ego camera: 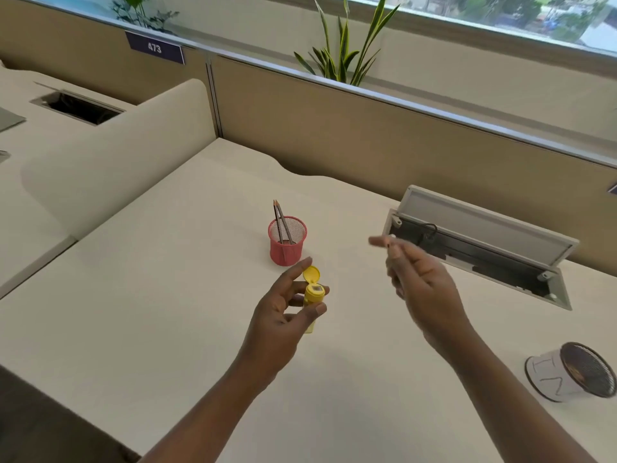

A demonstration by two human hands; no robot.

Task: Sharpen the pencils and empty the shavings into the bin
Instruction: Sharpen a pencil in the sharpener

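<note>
holding the yellow sharpener [313, 295] lid-open in my left hand [283, 315] while my right hand [424, 282] pinches a barely visible pencil [388, 243], i judge two pencils [282, 222] in the red cup [287, 242] sharpened, shavings not yet emptied into the bin [567, 372].

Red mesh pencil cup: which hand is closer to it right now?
Left. The left hand, holding the yellow sharpener, is just in front of the red mesh cup; the right hand is well off to its right.
</note>
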